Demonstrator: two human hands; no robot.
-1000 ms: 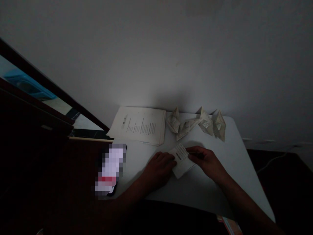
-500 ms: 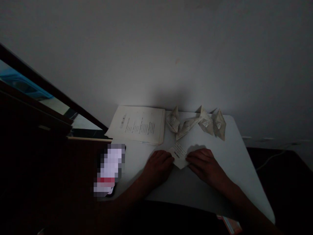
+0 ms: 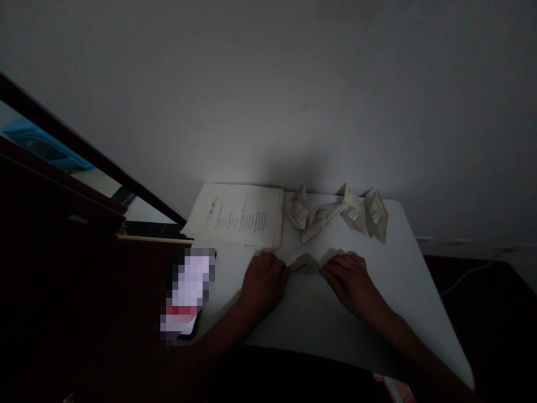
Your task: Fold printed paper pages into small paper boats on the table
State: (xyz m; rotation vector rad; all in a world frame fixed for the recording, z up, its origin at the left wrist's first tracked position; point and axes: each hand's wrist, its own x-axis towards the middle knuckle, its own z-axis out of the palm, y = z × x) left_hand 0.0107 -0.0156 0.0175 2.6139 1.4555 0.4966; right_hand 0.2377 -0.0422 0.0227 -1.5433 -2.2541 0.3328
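Note:
A small folded piece of printed paper (image 3: pixel 305 261) is stretched between my two hands, low over the white table. My left hand (image 3: pixel 264 281) pinches its left end, fingers closed. At the opposite end my right hand (image 3: pixel 347 280) grips it between thumb and fingers. The paper now has a wide, boat-like form with a raised middle; its ends are hidden by my fingers. Just beyond it stand several folded paper boats, among them one at the left (image 3: pixel 297 208), one lying slantwise (image 3: pixel 322 220) and one at the far right (image 3: pixel 377 217).
A stack of printed sheets (image 3: pixel 239 215) lies at the table's back left against the wall. On the left edge rests a phone (image 3: pixel 191 294) with a blurred screen. The white table (image 3: pixel 403 268) has a rounded right side; a pale cable (image 3: pixel 465 277) runs beyond it.
My left hand has shifted left, drawing the paper's ends apart. The paper has gone from a flat diamond to a wider, opened boat-like form.

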